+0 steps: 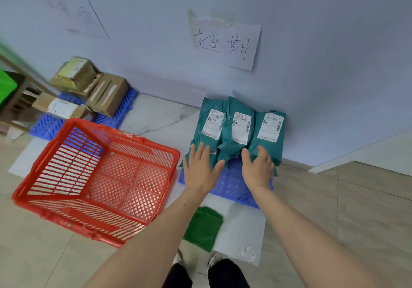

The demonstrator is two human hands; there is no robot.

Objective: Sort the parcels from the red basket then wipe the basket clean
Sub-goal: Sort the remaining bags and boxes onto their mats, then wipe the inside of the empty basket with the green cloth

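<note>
Hands (201, 167) (258, 167) flat, each grip wide, on teal parcels (236, 125) beside red basket (98, 176).

We are in a parcel sorting room: teal mailer bags (238, 125) with shipping labels lean on the wall just beyond our hands, under a handwritten paper sign (225, 44), and taped cardboard boxes (89, 87) sit on a blue plastic pallet (124, 107) far left.

Both hands, left (201, 168) and right (258, 169), lay flat on teal parcels (236, 127) against wall; basket (98, 183) empty beside them.
</note>
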